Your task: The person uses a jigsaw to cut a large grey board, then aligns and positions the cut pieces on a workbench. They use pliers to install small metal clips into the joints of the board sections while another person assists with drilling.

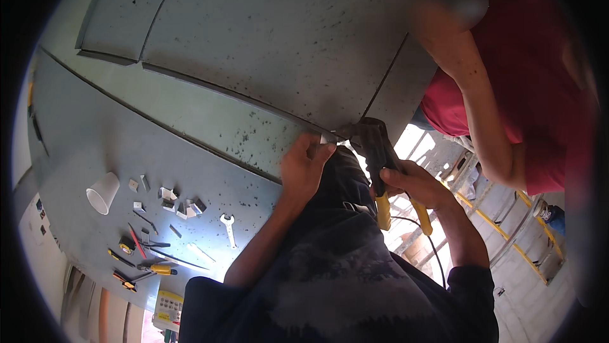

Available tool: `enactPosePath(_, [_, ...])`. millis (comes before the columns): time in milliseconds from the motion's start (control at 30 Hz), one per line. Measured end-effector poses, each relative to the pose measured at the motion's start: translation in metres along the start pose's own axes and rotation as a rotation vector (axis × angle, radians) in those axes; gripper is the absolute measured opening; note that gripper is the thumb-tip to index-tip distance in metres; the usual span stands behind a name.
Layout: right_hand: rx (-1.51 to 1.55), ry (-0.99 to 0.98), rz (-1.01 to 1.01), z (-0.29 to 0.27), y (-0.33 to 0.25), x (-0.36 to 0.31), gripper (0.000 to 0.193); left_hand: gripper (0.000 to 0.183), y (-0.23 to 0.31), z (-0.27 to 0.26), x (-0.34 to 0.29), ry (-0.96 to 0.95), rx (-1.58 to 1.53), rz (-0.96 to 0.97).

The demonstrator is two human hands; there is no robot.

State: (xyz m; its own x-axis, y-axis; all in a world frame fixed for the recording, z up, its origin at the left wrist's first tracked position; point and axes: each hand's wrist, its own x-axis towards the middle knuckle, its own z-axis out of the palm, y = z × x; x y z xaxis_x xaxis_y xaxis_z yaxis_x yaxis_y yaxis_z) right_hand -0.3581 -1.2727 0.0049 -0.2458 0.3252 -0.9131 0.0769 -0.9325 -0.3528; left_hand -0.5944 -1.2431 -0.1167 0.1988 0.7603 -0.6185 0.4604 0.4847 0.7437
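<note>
here the right hand (pixel 412 184) is closed around the yellow handles of a riveter (pixel 375 152) at the grey panel (pixel 273 45) edge; the left hand (pixel 304 168) pinches a small metal piece (pixel 328 138) there.

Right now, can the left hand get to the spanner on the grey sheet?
Probably yes. The left hand pinches the sheet edge by the yellow-handled tool, and the spanner lies in the open on the grey sheet with nothing between them.
</note>
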Motion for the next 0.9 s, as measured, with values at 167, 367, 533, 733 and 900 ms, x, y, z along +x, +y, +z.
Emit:
enactPosePath(167, [0.010, -0.046, 0.068, -0.010, -0.009, 0.007, 0.059, 0.025, 0.001, 0.009, -0.008, -0.032, -0.206, 0.098])
enactPosePath(367, [-0.017, -0.046, 0.103, -0.024, 0.001, 0.012, 0.059, 0.024, -0.008, 0.017, -0.005, -0.066, -0.685, -0.153])
enactPosePath(533, [-0.025, -0.075, 0.110, -0.025, -0.004, 0.020, 0.064, 0.019, 0.009, 0.009, 0.006, -0.035, -0.618, -0.272])
enactPosePath(733, [-0.066, -0.111, 0.159, -0.028, -0.009, 0.033, 0.070, 0.021, 0.007, 0.012, 0.014, 0.064, -0.688, -0.279])
enactPosePath(900, [-0.012, -0.127, 0.145, -0.028, -0.016, 0.040, 0.070, 0.021, 0.012, 0.008, 0.015, 0.063, -0.676, -0.313])
